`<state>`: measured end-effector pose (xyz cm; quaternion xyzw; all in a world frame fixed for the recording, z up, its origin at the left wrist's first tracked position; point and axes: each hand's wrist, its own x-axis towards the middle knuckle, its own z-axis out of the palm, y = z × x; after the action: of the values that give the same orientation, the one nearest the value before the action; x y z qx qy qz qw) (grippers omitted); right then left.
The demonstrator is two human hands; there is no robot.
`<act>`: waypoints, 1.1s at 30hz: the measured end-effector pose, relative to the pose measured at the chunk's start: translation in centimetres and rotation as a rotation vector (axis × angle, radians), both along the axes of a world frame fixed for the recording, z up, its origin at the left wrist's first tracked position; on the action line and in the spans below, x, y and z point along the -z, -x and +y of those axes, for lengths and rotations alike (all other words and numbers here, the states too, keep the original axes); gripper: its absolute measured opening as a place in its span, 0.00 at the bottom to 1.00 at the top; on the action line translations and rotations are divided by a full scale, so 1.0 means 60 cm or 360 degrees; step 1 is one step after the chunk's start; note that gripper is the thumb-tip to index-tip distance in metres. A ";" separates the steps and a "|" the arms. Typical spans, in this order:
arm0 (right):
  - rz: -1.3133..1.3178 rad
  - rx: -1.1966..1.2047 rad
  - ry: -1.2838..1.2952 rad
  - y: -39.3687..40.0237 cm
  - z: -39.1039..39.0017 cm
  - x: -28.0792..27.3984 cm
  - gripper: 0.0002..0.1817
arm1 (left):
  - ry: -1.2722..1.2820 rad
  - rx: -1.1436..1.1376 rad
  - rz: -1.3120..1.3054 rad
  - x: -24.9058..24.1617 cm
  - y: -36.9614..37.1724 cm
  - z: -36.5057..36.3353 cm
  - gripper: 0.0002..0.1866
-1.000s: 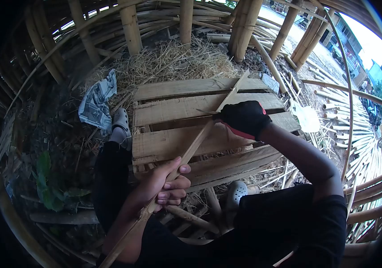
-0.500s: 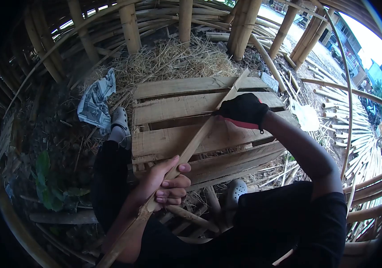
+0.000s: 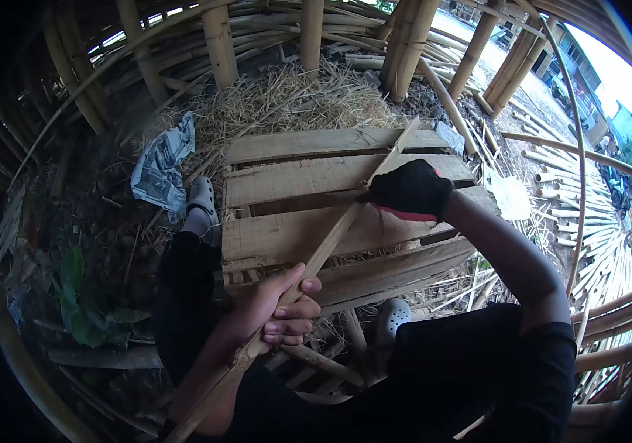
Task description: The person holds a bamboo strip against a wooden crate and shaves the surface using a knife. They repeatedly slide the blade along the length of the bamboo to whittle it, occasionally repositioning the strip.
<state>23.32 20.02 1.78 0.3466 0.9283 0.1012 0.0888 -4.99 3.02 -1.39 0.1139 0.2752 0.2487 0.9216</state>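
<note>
My bare left hand (image 3: 286, 314) is wrapped round the lower part of a long split bamboo strip (image 3: 337, 230). The strip slants from my left forearm up across a slatted wooden crate (image 3: 279, 230), its pale pointed end beyond my right hand. In a black glove with red trim, my right hand (image 3: 410, 190) is closed at the strip's upper part. A narrow dark edge juts from the fist's left side against the strip. What the fist grips is mostly hidden.
Straw shavings (image 3: 294, 100) lie behind the crate, below upright bamboo posts (image 3: 220, 48). Crumpled newspaper (image 3: 162, 166) is on the left by my shoe (image 3: 201, 196). Many cut bamboo poles (image 3: 589, 236) spread over the ground at right. A bent bamboo pole (image 3: 578, 155) rises there.
The view has shifted slightly, so most things sit a little right and lower. Both hands keep their grip, and the right fist stays near the same part of the strip.
</note>
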 end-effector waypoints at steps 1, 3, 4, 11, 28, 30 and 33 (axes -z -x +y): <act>-0.0071 0.0020 -0.0034 -0.018 0.023 0.007 0.20 | 0.0012 0.0011 -0.0002 -0.002 -0.001 -0.001 0.16; 0.0124 0.0431 0.0174 -0.056 0.066 0.012 0.18 | -0.0058 0.0010 0.0018 -0.006 0.001 0.004 0.17; 0.0029 0.0301 -0.0033 -0.057 0.065 0.020 0.18 | -0.0063 0.0005 0.0013 -0.008 0.000 0.004 0.17; -0.0109 0.0112 0.0128 -0.022 0.026 0.016 0.16 | -0.0022 0.0011 -0.0008 -0.004 0.004 0.000 0.17; 0.0100 -0.0086 -0.0126 -0.042 0.026 0.037 0.13 | -0.0030 0.0037 -0.0017 -0.001 -0.003 0.008 0.17; 0.0008 -0.0136 -0.0175 -0.055 0.051 0.038 0.14 | -0.0031 0.0036 -0.0002 -0.005 -0.002 0.006 0.17; 0.0241 0.0417 0.0360 -0.094 0.093 0.011 0.18 | -0.0094 0.0049 0.0015 -0.009 -0.006 0.006 0.17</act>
<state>28.95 25.62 1.14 0.4589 0.8848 -0.0425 0.0696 -4.65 3.37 -0.86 0.1466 0.2704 0.2419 0.9203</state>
